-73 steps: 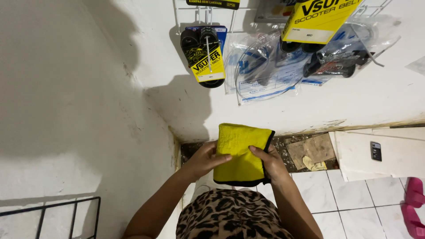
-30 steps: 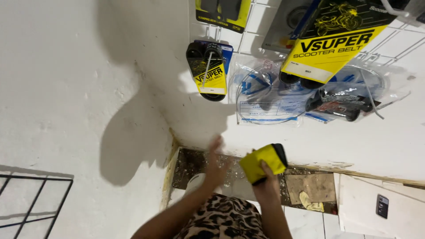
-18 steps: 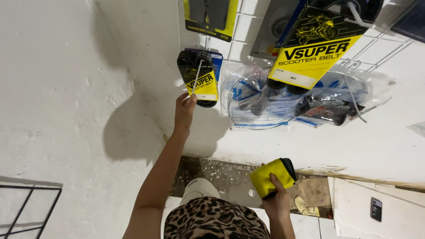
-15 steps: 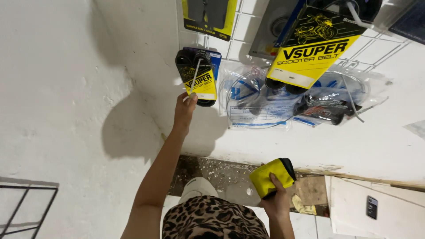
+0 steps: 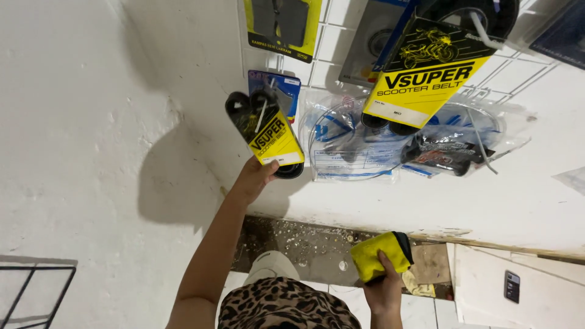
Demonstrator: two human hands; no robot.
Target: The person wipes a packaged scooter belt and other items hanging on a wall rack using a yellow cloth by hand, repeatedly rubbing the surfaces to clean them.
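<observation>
A: What is seen at the far left?

B: A dark metal rail [image 5: 36, 286] is seen in the bottom corner, against the bare white wall [image 5: 91, 122].

A: And what is held by the left hand?

B: The lower edge of a packaged black belt [image 5: 262, 131] is pinched by the left hand [image 5: 253, 180], thumb against the yellow card. The pack is hung on a white wire rack [image 5: 332, 42] fixed to the wall. Its long axis is tilted: the top end is pointed up and to the left, the lower end down and to the right, where the hand is closed on it.

A: What is hung beside it?

B: A small blue pack [image 5: 286, 85] is partly hidden just behind the belt. To the right, a clear plastic bag [image 5: 347, 143] is hung; coiled blue-and-white cable and a printed paper are held inside it. Above it, a larger belt with a yellow card [image 5: 426, 79] is tilted the other way. Further right, a second clear bag [image 5: 463, 146] is seen, with dark parts inside that cannot be made out.

A: And the right hand?

B: It is kept low, near the floor, well apart from the rack. A folded yellow cloth [image 5: 381, 256] with a dark edge is gripped by the right hand [image 5: 384, 289], fingers wrapped round it.
</observation>
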